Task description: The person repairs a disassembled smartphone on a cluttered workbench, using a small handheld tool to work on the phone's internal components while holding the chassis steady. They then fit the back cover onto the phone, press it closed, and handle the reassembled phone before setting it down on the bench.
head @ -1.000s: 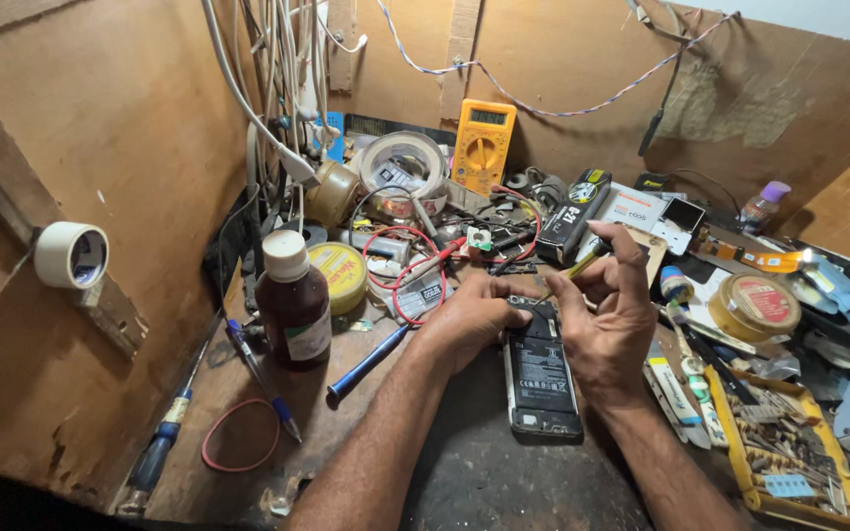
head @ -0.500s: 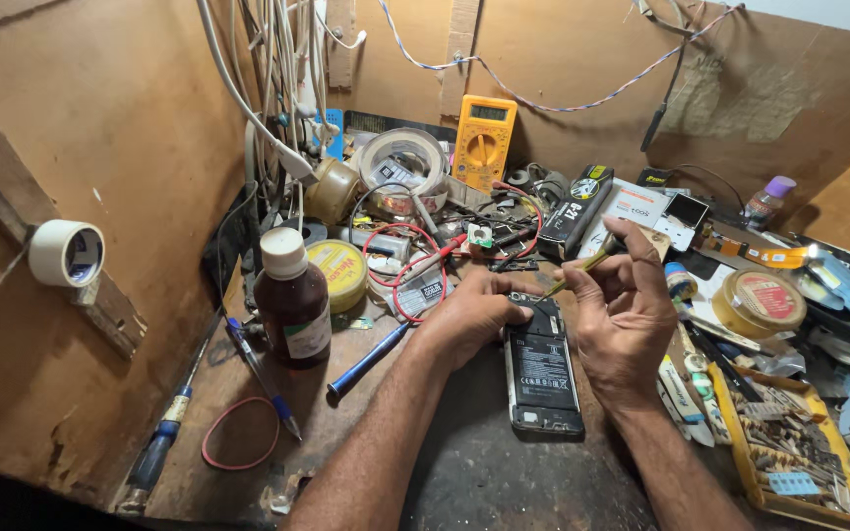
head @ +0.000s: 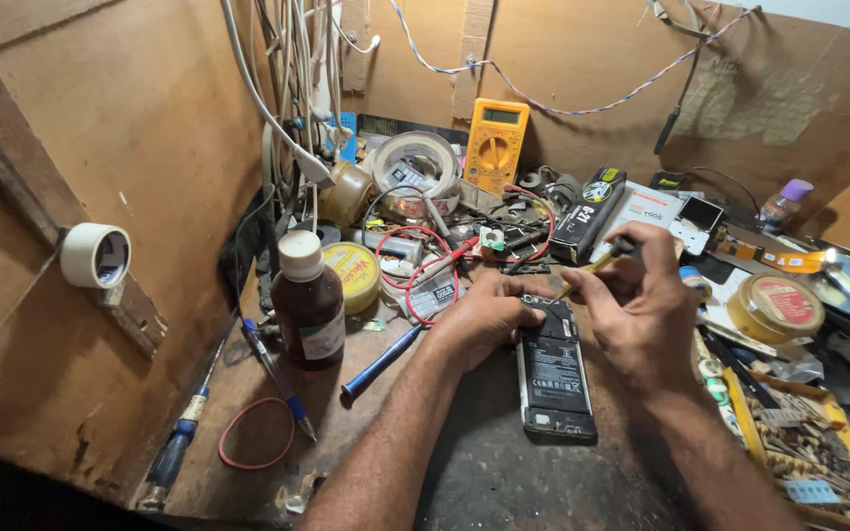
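Item: opened phone [head: 554, 379], back cover off, battery exposed, lying flat on the dark worktop [head: 504, 472].

Left hand [head: 489, 317]: fingers curled and pressed down on the phone's upper left corner, steadying it; it pinches nothing that can be seen.

Right hand [head: 641, 305]: fingers pinched round a slim yellow-shafted screwdriver [head: 592, 265], tip slanting down toward the phone's top edge. The exact contact point is hidden by the fingers.

Around the phone:
- blue-handled screwdriver [head: 383, 361], just left of it
- brown bottle with white cap [head: 307, 305], farther left, upright
- yellow round tin [head: 353, 276], beyond the bottle
- red wire loop [head: 425, 265], behind the phone's upper left
- yellow multimeter [head: 495, 146], well behind, leaning on the back wall
- tray of small parts [head: 809, 433], to its right

Handling note: the work would go best with the driver seated squarely in the screw head, the left hand keeping the phone from sliding, and light pressure near the battery.
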`<state>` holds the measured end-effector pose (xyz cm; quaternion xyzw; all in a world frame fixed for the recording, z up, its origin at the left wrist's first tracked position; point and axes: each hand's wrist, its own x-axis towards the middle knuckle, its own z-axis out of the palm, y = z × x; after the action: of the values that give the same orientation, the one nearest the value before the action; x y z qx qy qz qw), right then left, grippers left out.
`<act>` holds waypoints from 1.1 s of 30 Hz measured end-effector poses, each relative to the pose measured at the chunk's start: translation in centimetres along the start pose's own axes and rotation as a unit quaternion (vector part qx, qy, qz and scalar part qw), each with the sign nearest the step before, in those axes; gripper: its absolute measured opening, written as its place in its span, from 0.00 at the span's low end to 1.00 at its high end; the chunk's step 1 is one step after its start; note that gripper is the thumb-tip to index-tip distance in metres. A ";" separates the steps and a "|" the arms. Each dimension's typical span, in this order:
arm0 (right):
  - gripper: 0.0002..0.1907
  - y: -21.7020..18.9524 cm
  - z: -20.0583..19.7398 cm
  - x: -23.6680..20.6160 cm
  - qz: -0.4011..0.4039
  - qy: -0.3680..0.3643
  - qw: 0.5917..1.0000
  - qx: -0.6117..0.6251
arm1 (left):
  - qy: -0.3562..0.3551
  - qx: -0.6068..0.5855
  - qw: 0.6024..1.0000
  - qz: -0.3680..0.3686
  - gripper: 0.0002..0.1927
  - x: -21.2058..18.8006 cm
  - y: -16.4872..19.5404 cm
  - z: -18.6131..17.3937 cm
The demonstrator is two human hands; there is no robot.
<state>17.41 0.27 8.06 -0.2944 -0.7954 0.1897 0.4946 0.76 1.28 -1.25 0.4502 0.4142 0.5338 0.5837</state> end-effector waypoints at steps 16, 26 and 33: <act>0.31 0.1 1.2 0.4 0.021 0.013 1.000 0.011 | -0.013 -0.004 1.000 0.028 0.19 0.2 -0.1 0.4; 0.31 2.1 1.9 -0.8 -0.001 0.084 0.995 0.048 | -0.023 -0.022 0.999 0.034 0.19 0.1 -0.2 0.0; 0.30 1.7 2.1 -1.2 0.019 0.070 0.988 0.139 | -0.003 -0.014 1.000 0.001 0.18 0.0 0.2 0.1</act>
<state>16.47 0.73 5.30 -0.2501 -0.7193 0.2867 0.5813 0.76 1.25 -1.07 0.4443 0.4047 0.5390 0.5901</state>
